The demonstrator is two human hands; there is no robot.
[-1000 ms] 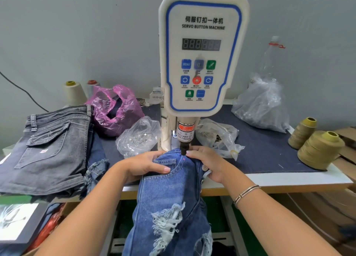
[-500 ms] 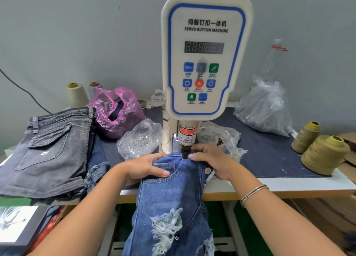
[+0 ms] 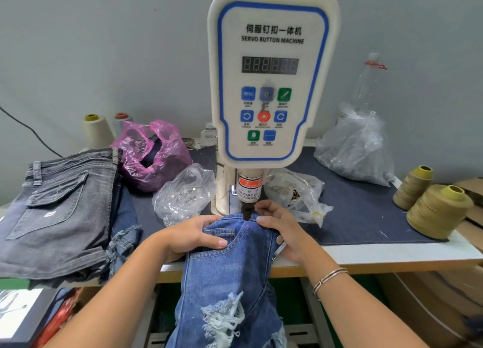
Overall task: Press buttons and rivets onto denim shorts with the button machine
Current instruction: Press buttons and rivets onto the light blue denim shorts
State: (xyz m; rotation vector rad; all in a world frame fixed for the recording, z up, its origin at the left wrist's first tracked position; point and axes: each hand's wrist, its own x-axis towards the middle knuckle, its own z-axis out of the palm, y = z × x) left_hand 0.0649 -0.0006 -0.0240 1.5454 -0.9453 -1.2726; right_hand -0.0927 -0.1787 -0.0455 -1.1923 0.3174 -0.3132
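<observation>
The white servo button machine [image 3: 271, 73] stands at the table's middle, its black punch tip [image 3: 247, 213] down on blue ripped denim shorts [image 3: 224, 277]. The shorts' pocket corner lies under the punch and the legs hang over the table's front edge. My left hand [image 3: 188, 236] grips the waistband and pocket area left of the punch, thumb on top. My right hand [image 3: 282, 230] pinches the fabric just right of the punch, fingertips close to the tip. A metal button [image 3: 279, 240] shows on the shorts beside my right hand.
A stack of grey denim shorts [image 3: 57, 206] lies at left. Behind are a pink bag [image 3: 154, 154], a clear bag of metal parts [image 3: 183, 193], another clear bag [image 3: 298, 193] and a big one [image 3: 358, 148]. Olive thread cones [image 3: 439, 209] stand at right.
The punch tip has come down onto the denim. Both hands keep the same hold, with only slight shifts of the fabric.
</observation>
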